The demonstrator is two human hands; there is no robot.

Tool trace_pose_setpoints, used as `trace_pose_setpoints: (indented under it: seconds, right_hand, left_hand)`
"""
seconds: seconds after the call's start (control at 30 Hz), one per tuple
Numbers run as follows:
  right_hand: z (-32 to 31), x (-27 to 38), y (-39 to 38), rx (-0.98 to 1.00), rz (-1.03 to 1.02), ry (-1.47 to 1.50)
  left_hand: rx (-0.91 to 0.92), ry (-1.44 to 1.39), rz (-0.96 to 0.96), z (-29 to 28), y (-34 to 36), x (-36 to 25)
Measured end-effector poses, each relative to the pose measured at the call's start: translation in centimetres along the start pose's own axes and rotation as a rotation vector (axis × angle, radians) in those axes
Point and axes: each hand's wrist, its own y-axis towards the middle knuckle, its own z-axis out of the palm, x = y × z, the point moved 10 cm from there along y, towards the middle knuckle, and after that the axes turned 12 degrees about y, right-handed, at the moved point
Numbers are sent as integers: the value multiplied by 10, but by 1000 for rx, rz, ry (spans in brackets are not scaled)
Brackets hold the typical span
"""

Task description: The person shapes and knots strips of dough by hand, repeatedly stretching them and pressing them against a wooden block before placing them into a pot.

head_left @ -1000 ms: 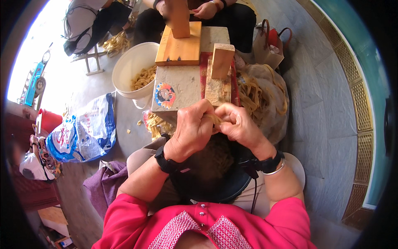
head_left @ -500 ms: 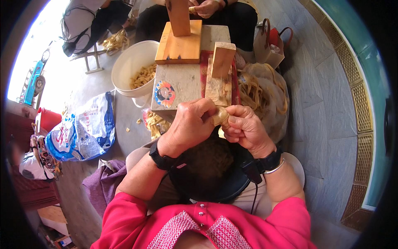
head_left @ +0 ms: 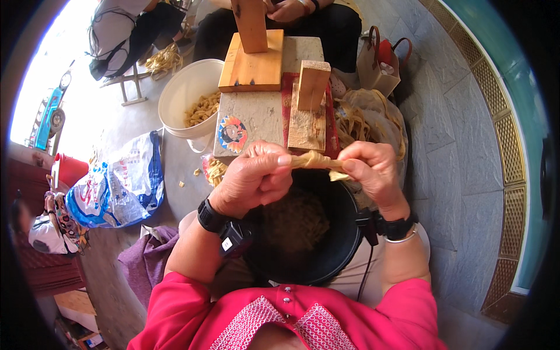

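A pale yellow, soft strip, apparently tofu skin (head_left: pixel 315 160), is stretched level between my hands, with a knotted lump near its middle. My left hand (head_left: pixel 255 176) pinches one end between thumb and curled fingers. At the other end, my right hand (head_left: pixel 373 174) grips it the same way, with a short loose tail hanging by the thumb. Below them, a black basin (head_left: pixel 341 259) rests on my lap, holding a dim heap of yellowish pieces (head_left: pixel 296 224). Just beyond the strip, an upright wooden block on a wooden base (head_left: pixel 307 127) stands on the bench.
A pale bench (head_left: pixel 248 108) carries a second wooden stand (head_left: pixel 248 73). To its left is a white bucket (head_left: pixel 172 96) of yellowish pieces; to its right, a bag of long strips (head_left: pixel 379 119). A blue-white plastic bag (head_left: pixel 125 181) lies left. Another person's hands (head_left: pixel 287 10) show beyond.
My hands have moved apart and pulled the strip out straight, where before they were close together around a bunched loop. More of the basin now shows beneath them.
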Motion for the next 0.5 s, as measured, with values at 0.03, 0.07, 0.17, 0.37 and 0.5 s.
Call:
trace_pose_setpoints:
  seconds: [0.03, 0.07, 0.17, 0.37, 0.5]
  right_hand:
    - [-3, -2, -1, 1, 16, 4]
    - [-6, -4, -4, 2, 35, 3]
    - [-14, -22, -5, -13, 118, 20]
    - [21, -40, -2, 74, 126, -112]
    - [13, -30, 2, 89, 157, -270]
  left_hand:
    - [18, 59, -12, 0, -1, 1]
    - [39, 113, -22, 2, 0, 4]
    - [-49, 826, -53, -16, 1, -8]
    - [16, 1458, 322, 23, 4, -4]
    - [195, 1440, 101, 16, 13, 2]
